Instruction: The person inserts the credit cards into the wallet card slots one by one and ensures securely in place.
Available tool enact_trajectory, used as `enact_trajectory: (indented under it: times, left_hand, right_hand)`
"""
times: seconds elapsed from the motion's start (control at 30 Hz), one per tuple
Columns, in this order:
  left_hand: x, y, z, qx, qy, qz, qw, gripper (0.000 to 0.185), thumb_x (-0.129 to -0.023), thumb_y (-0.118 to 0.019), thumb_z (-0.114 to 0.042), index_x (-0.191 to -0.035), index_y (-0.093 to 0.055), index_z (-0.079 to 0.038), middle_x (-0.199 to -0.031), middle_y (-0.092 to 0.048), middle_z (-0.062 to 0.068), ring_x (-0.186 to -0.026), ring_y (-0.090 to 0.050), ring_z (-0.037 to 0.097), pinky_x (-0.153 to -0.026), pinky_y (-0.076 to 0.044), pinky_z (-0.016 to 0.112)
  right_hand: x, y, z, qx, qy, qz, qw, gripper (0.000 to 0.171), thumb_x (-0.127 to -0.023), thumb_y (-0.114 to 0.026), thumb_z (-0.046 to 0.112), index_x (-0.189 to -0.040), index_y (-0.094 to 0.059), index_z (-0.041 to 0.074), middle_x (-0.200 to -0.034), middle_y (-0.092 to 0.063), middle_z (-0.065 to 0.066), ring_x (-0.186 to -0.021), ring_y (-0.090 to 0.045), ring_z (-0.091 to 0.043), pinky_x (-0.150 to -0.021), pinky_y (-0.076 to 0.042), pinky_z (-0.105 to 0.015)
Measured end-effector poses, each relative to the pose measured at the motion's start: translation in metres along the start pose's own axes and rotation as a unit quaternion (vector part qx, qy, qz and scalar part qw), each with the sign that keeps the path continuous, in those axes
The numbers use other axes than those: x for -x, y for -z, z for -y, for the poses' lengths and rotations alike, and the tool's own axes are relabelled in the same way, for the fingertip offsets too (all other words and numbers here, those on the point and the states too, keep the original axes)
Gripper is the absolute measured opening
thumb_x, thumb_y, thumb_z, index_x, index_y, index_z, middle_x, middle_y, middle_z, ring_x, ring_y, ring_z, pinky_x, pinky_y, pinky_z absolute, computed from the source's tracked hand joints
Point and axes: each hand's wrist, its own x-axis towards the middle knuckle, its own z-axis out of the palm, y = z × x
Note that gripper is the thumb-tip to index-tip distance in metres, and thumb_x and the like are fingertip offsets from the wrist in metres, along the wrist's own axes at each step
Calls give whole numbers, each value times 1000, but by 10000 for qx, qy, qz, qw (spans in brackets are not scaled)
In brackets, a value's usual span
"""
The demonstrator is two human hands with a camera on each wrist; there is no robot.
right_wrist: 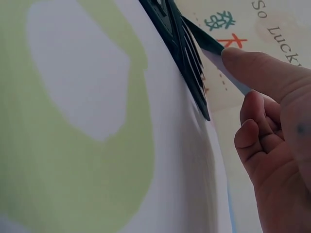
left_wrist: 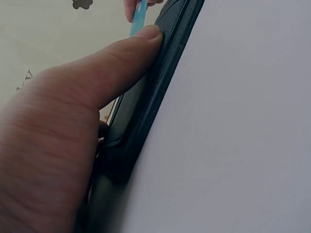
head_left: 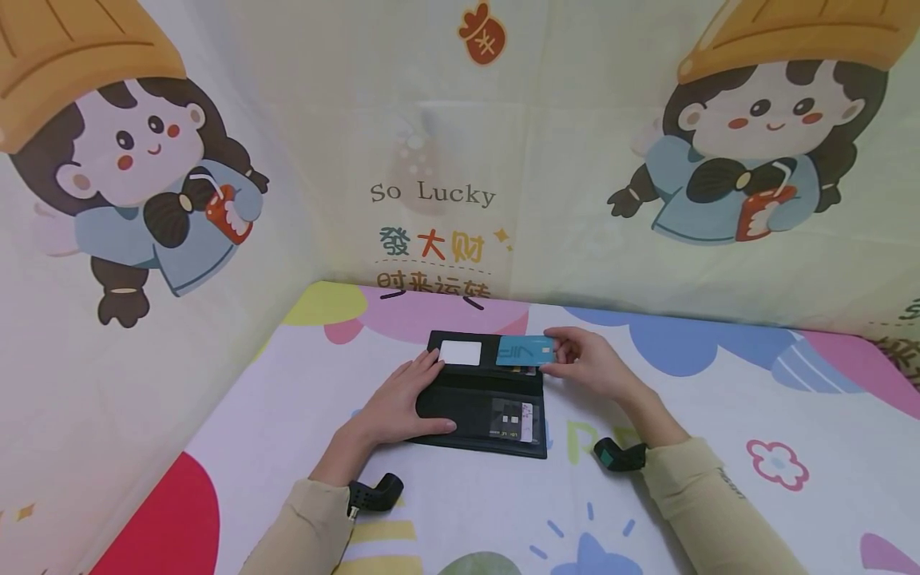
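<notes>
A black wallet [head_left: 480,403] lies open on the colourful tablecloth [head_left: 719,415]. My left hand [head_left: 406,401] lies flat on its left half, fingers straight and pressing it down; the thumb [left_wrist: 121,58] rests along the wallet's edge [left_wrist: 146,111] in the left wrist view. My right hand [head_left: 589,363] pinches a light blue card [head_left: 525,350] at the wallet's top right pocket. The right wrist view shows the thumb [right_wrist: 262,68] on the card [right_wrist: 218,58] next to the wallet's card slots [right_wrist: 187,53]. A white card [head_left: 460,352] sits in the top left pocket.
Another card [head_left: 513,422] shows in the wallet's lower right window. Printed cloth walls [head_left: 431,160] with cartoon figures close in the table at the back and both sides. Black wrist straps [head_left: 374,495] sit at both sleeves.
</notes>
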Motion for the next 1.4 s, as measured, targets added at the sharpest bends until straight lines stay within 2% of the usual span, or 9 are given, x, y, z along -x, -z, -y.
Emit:
enact_trajectory:
  times: [0.27, 0.53, 0.77, 1.0, 1.4]
  left_hand:
    - [0, -1, 0, -15, -4, 23, 10000, 103, -79, -75, -59, -158, -34, -7, -167, -19, 6, -153, -13, 25, -123, -9, 49]
    - [0, -1, 1, -38, 42, 10, 10000, 104, -78, -75, -60, -158, -34, -8, -167, -18, 6, -153, -12, 25, -123, -9, 49]
    - [0, -1, 1, -28, 50, 36, 10000, 104, -79, -75, -61, -158, -33, -9, -167, -18, 5, -153, -12, 25, -123, -9, 49]
    - [1, 1, -1, 4, 56, 62, 10000, 104, -79, -75, -60, -158, -33, -8, -168, -17, 5, -154, -12, 25, -123, -9, 49]
    - [0, 2, -1, 4, 38, 78, 10000, 104, -79, -75, -60, -158, -33, -8, -168, -17, 5, -154, -12, 24, -123, -9, 49]
  right_hand:
    - [-1, -1, 1, -88, -102, 121, 9998, 56, -82, -84, 5, -130, -58, -9, -87, -56, -7, -79, -52, -23, -64, -44, -24]
    - [-3, 0, 6, 88, -3, 87, 9999, 54, -81, -84, 3, -127, -59, -10, -87, -56, -7, -76, -51, -22, -63, -43, -24]
    - [-4, 1, 9, 120, -81, 227, 9996, 54, -81, -84, 3, -127, -60, -11, -87, -56, -7, -76, -51, -22, -63, -43, -24]
    - [-7, 5, 11, 319, -149, 85, 9993, 54, -81, -85, 5, -127, -60, -9, -88, -56, -7, -78, -52, -22, -63, -44, -25]
    - [-9, 3, 8, 151, -73, 502, 9986, 52, -81, -85, 8, -124, -62, -9, -83, -57, -5, -73, -52, -21, -62, -43, -26]
